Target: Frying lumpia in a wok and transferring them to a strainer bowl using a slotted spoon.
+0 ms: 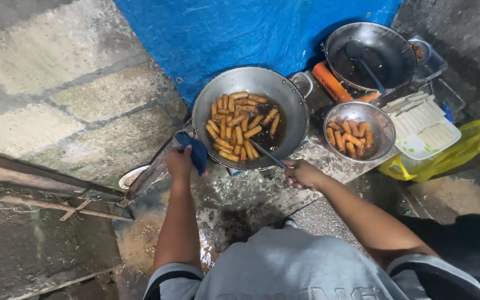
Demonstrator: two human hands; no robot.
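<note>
1. Two hands work at a wok (293, 105) of dark oil, seen from above; the wok sits at mid-frame against a blue tarp (240, 33).
2. Left hand (180, 163) is closed around a blue cloth (194, 149), pressed to the wok's near-left rim.
3. Right hand (302, 173) is closed on the handle of a ladle (265, 154), whose shaft slants up and left into the oil; its head is hidden among the rolls.
4. Fried rolls (239, 129), golden brown, float in the oil, mostly crowded in the left half of the wok, with a few toward the right.
5. Just right of the wok stands a metal strainer (383, 125) holding a smaller heap of browned rolls (350, 136).
6. Behind the strainer is a second wok (395, 47), dark, with a spoon (365, 61) lying in it.
7. An orange tube (331, 82) lies between the two woks, beside the first wok's far handle.
8. Right of the strainer, a white tray (418, 149) carries pale uncooked rolls (423, 116) in rows, and rests on a yellow bag (462, 150).
9. Clear boxes (434, 64) stand at the far right, behind the tray.
10. Rough stone wall (56, 78) fills the left side; a white plate's edge (131, 176) shows below the wok, near the left wrist.
11. Wet, stained counter (251, 194) lies between the person's grey shirt (290, 266) and the wok.
</note>
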